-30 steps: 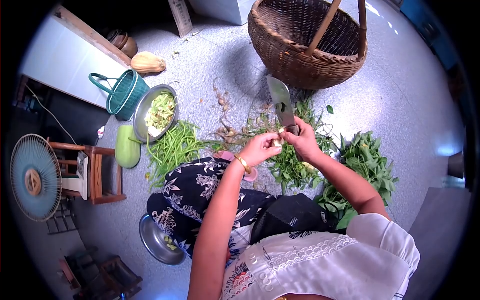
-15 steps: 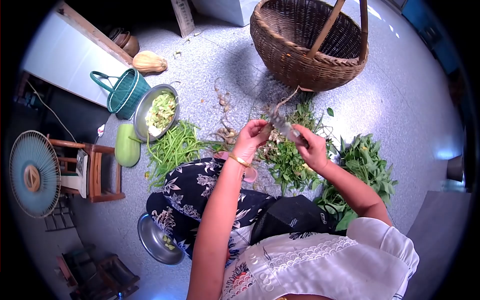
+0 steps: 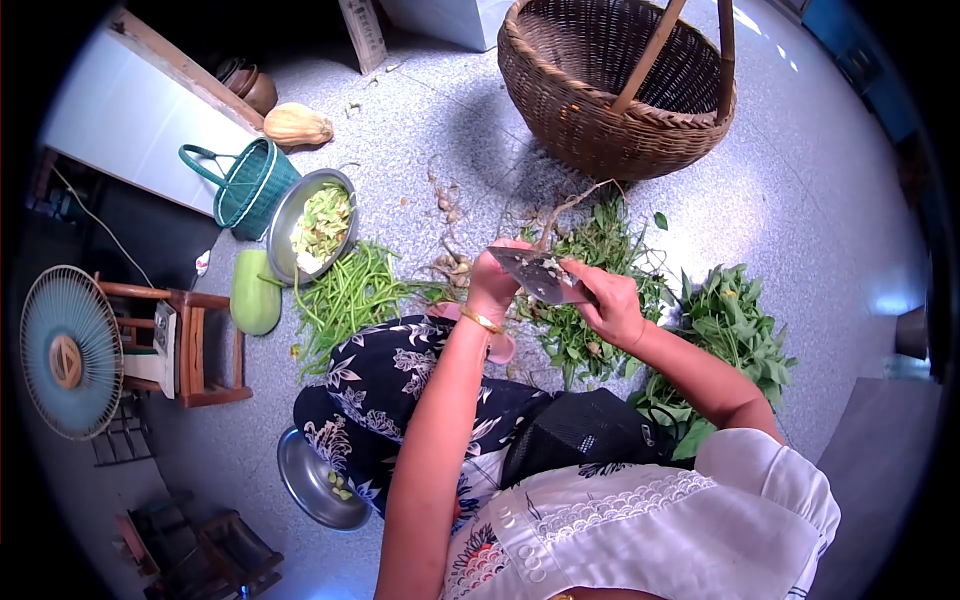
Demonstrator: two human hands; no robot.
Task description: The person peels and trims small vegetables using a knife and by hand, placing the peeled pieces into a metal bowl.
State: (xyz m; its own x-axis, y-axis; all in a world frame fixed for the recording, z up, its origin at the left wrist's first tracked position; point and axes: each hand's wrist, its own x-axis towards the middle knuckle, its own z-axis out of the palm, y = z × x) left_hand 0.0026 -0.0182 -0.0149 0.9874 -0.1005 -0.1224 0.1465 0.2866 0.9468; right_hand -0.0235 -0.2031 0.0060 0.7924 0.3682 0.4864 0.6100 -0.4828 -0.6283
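My right hand (image 3: 610, 303) is closed round the handle of a broad-bladed knife (image 3: 542, 276), its blade turned flat to view with small pale bits stuck on it. Just left of the blade, my left hand (image 3: 490, 286) is closed on a thin tan root (image 3: 566, 209). The root sticks out past the far edge of the blade, its tip bent to the right. The blade hides my left fingertips and the held end of the root. Below both hands lie leafy green cuttings (image 3: 570, 335) on the floor.
A large wicker basket (image 3: 560, 115) stands ahead. To the left are green beans (image 3: 345, 300), a metal bowl of cut vegetables (image 3: 276, 240), a green gourd (image 3: 256, 292), a teal basket (image 3: 245, 190) and a fan (image 3: 70, 350). Leafy greens (image 3: 735, 340) lie at the right.
The knife has swung left across the root, from a blurred edge-on view to a flat one. My right hand has shifted slightly left and down; the left wrist has turned.
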